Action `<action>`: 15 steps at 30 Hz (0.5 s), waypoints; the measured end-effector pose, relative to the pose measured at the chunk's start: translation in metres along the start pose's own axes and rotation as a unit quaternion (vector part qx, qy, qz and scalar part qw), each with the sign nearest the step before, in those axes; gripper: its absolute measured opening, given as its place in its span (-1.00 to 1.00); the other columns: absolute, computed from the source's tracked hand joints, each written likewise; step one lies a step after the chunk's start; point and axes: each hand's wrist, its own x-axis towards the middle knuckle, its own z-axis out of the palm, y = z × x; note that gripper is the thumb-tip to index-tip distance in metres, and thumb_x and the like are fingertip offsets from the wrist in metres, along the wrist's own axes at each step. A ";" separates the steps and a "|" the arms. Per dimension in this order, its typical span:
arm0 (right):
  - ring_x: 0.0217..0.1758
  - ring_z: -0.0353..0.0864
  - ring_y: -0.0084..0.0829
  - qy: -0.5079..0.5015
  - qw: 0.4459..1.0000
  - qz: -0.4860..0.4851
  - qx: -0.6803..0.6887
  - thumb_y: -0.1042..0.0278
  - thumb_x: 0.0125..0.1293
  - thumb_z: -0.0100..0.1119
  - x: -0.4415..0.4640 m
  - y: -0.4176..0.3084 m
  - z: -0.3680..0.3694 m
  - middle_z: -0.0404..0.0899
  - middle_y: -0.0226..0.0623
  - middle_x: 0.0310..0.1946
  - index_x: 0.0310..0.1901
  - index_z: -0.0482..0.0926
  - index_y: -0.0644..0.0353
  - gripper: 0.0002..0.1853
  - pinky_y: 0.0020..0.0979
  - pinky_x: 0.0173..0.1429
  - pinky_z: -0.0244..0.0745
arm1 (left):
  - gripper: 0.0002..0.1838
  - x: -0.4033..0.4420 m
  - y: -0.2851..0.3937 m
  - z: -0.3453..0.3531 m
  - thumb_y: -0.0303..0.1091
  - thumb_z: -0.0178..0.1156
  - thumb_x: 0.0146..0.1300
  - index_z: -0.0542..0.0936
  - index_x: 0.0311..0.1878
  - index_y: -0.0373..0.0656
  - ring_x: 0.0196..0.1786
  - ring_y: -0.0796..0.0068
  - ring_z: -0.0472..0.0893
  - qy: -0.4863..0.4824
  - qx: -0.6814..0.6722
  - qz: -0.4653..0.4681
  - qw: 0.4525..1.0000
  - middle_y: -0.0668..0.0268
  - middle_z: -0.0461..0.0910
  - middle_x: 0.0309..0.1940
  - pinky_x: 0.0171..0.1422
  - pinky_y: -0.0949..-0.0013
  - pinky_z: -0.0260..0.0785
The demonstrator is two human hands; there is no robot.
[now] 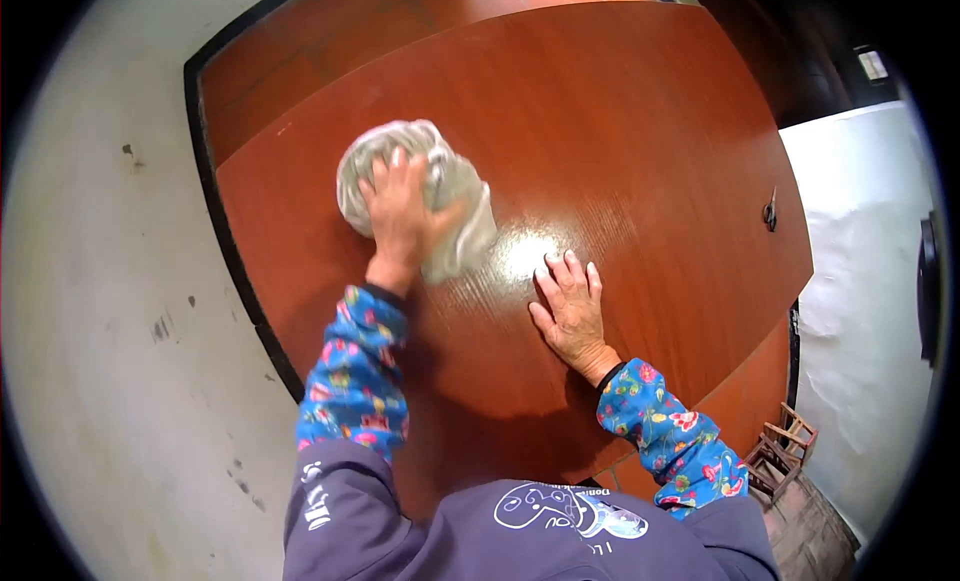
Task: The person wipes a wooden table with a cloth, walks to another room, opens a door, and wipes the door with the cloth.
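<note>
My left hand (402, 216) presses a crumpled pale cloth (460, 196) against the reddish-brown wooden tabletop (620, 111). Its fingers lie over the cloth, and the thumb side is blurred. Flat on the same surface, to the right and nearer my body, rests my right hand (572, 316), fingers stretched out and nothing under them that I can see. A bright, streaky sheen, as if damp, shows on the wood between the two hands. Blue flowered sleeves cover both forearms.
A pair of scissors (770, 211) lies near the table's right edge. Beyond it stands a white wall (850, 201); another pale, stained wall (100, 261) is on the left. Small wooden stools (785, 446) stand on the floor at lower right. Reddish tiles show behind the table.
</note>
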 end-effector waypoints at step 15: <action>0.49 0.18 -0.03 -0.009 0.999 0.009 0.041 0.18 0.21 0.31 0.001 -0.002 -0.003 0.30 -0.17 0.39 0.28 0.42 0.10 -0.40 0.15 0.53 -0.08 | -0.20 0.194 -0.035 0.095 0.26 0.27 0.07 0.47 0.33 0.01 0.47 -0.05 0.25 -0.017 -0.001 -0.029 0.999 0.10 0.39 0.37 0.49 -0.36 -0.10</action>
